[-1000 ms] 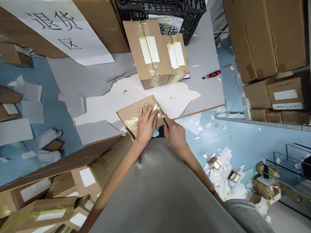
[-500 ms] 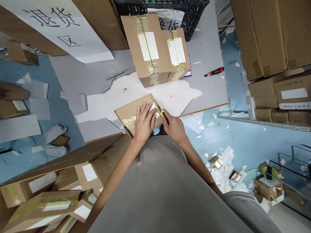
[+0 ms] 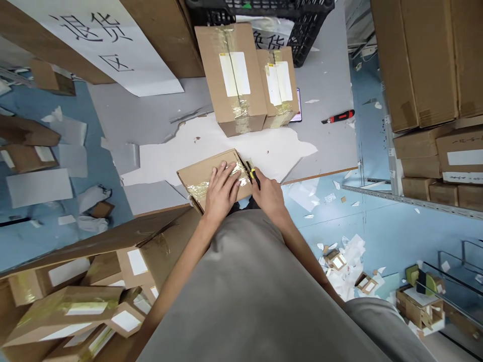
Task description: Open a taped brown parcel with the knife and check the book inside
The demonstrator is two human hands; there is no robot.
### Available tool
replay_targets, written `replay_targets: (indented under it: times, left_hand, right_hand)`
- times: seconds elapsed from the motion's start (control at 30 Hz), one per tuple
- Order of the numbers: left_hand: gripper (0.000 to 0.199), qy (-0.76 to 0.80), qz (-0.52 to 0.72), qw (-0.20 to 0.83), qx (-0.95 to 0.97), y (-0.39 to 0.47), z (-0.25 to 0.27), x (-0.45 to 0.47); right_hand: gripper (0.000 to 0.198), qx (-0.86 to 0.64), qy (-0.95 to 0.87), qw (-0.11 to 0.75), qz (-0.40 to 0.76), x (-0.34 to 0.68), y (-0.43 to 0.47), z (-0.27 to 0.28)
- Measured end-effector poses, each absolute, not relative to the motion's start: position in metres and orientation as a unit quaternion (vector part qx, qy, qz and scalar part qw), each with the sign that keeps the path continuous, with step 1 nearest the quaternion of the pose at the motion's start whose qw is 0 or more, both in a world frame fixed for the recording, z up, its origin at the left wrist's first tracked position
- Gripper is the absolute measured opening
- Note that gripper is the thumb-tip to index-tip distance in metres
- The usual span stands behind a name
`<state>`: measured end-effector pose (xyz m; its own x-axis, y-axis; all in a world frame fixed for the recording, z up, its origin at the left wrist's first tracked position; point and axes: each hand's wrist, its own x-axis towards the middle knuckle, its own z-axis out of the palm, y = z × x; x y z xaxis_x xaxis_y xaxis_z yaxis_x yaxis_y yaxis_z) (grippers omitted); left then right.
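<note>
A small cardboard box (image 3: pixel 192 175) with shiny clear tape across its top lies at the near edge of the table. My left hand (image 3: pixel 222 190) rests flat on it, fingers spread over the tape. In my right hand (image 3: pixel 269 195) is a yellow and black utility knife (image 3: pixel 252 173), gripped at the box's right edge. The tip of the knife points up and away, close to that edge. Beyond the box stand two taped cardboard boxes, a larger one (image 3: pixel 207 65) and a smaller one (image 3: pixel 263 65), each with a white label.
A red and black utility knife (image 3: pixel 339 116) lies at the table's right side. A phone (image 3: pixel 298 108) is partly hidden behind the smaller box. At the back stands a black crate (image 3: pixel 305 35). A large carton of boxes (image 3: pixel 162 241) is at my left; paper scraps (image 3: pixel 350 251) litter the floor.
The knife in my right hand has shifted slightly along and off the box's right edge, showing more of its front end. My left hand stays on the box; the whole view has shifted a little.
</note>
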<state>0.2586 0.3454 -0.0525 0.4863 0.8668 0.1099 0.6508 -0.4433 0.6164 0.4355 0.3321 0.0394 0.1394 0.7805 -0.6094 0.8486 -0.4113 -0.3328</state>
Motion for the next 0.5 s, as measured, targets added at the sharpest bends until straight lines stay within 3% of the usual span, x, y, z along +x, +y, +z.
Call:
replay_targets:
  times: [0.17,0.27,0.4,0.5]
  left_hand:
    - [0.055,0.556,0.220,0.210,0.773,0.332,-0.049,0.240]
    - [0.066,0.624,0.217,0.193,0.726,0.325,-0.052,0.207]
    - [0.070,0.630,0.224,0.217,0.711,0.332,-0.062,0.150]
    - [0.070,0.637,0.231,0.231,0.698,0.341,-0.070,0.107]
  right_hand:
    - [0.057,0.752,0.522,-0.019,-0.402,0.450,0.312,0.047]
    - [0.047,0.758,0.491,-0.116,-0.414,0.472,0.299,0.040]
    - [0.047,0.748,0.410,-0.239,-0.464,0.499,0.312,-0.029]
    - [0.047,0.733,0.343,-0.281,-0.516,0.490,0.336,-0.100]
